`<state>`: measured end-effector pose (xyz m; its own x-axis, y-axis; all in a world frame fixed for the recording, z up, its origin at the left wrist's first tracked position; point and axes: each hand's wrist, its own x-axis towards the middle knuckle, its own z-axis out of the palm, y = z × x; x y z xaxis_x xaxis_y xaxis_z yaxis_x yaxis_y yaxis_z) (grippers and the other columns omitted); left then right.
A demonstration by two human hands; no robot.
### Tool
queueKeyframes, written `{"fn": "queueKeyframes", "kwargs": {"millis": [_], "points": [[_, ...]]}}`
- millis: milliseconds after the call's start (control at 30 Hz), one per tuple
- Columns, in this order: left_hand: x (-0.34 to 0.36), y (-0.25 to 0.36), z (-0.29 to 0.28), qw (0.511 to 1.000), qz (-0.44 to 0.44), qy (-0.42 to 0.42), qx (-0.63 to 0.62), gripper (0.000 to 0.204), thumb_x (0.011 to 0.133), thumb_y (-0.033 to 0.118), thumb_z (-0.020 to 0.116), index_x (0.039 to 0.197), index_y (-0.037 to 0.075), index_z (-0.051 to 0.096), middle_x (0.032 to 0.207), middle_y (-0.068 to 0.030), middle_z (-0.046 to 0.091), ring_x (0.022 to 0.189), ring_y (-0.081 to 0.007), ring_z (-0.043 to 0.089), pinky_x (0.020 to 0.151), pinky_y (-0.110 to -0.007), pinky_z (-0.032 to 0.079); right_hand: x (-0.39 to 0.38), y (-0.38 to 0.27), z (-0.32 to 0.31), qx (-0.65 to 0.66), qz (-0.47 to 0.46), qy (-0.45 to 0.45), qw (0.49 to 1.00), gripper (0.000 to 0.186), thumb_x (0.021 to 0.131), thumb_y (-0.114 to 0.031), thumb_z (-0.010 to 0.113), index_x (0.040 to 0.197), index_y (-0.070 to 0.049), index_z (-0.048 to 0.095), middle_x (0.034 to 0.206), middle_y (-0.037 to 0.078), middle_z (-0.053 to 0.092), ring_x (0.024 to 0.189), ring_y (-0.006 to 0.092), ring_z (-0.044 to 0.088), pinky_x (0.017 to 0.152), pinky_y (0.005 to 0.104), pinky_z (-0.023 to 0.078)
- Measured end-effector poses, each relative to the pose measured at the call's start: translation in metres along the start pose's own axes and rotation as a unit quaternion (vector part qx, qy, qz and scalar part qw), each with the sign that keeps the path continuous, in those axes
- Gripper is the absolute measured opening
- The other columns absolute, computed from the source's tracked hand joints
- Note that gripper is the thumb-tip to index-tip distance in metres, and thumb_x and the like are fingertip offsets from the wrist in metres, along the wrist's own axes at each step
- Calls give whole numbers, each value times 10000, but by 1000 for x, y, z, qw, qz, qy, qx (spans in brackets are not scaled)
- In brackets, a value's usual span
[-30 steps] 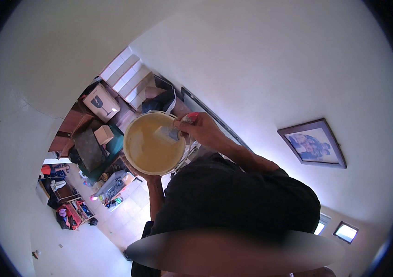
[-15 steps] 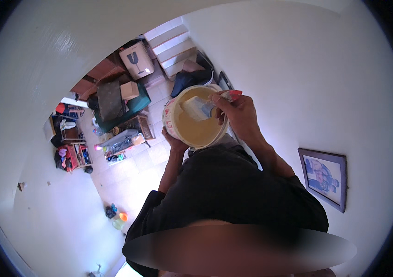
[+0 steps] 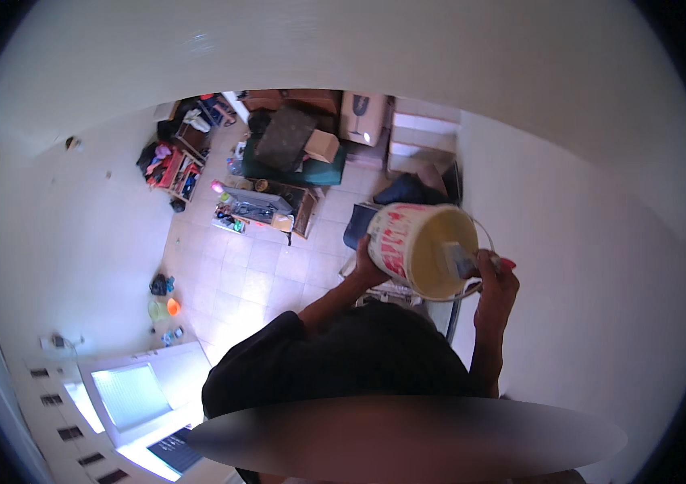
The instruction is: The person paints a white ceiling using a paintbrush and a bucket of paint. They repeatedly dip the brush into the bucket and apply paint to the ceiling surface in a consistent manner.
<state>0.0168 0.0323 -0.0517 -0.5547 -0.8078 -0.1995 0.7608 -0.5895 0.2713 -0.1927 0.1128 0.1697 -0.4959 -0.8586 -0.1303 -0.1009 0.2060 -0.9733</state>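
Note:
A white paint bucket [image 3: 397, 242] with red print is tilted, its mouth turned to the right. My left hand [image 3: 369, 269] is closed on its side and lower edge. Pale yellow paint coats the inner wall, and a wire handle hangs out past the rim. My right hand [image 3: 497, 284] grips a paintbrush [image 3: 462, 263] by its handle, whose red end shows beyond the fingers. The brush head reaches into the bucket's mouth; whether the bristles touch the inner wall I cannot tell.
Far below is a tiled floor [image 3: 258, 278] with a cluttered low table [image 3: 303, 211], a green-covered seat [image 3: 328, 168], cardboard boxes and stairs [image 3: 422, 141]. A pale wall [image 3: 593, 266] rises close on my right. At lower left stands a white door [image 3: 178, 371].
My view has turned. In it, the bucket and both hands have shifted right and somewhat down. The bucket is tipped further, showing more of its printed side. The brush stays at its mouth.

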Motion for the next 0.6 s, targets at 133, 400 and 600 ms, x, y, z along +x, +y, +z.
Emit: {"fn": "queueKeyframes", "kwargs": {"millis": [133, 400, 600], "points": [[2, -7, -18, 990, -52, -68, -109, 857, 794, 630, 545, 1467, 116, 414, 1487, -137, 458, 1366, -365, 423, 1154, -594, 244, 6, -4, 6, -13, -3, -16, 1000, 330, 941, -279, 623, 1064, 20, 691, 743, 62, 668, 624, 126, 601, 567, 268, 407], [11, -8, -38, 986, -76, -30, -147, 728, 807, 559, 594, 1386, 125, 514, 1405, -121, 550, 1310, -350, 483, 1156, -581, 234, 14, -10, 15, 47, -32, -46, 997, 324, 948, -255, 630, 1054, 46, 682, 632, 64, 629, 537, 133, 576, 564, 262, 440], [11, -15, -44, 987, -93, 0, -131, 711, 834, 570, 553, 1395, 134, 514, 1432, -121, 526, 1331, -354, 459, 1158, -567, 228, 16, -8, 14, 62, -39, -36, 997, 310, 950, -242, 638, 1031, 52, 690, 723, 93, 661, 537, 142, 593, 572, 266, 462]]}}
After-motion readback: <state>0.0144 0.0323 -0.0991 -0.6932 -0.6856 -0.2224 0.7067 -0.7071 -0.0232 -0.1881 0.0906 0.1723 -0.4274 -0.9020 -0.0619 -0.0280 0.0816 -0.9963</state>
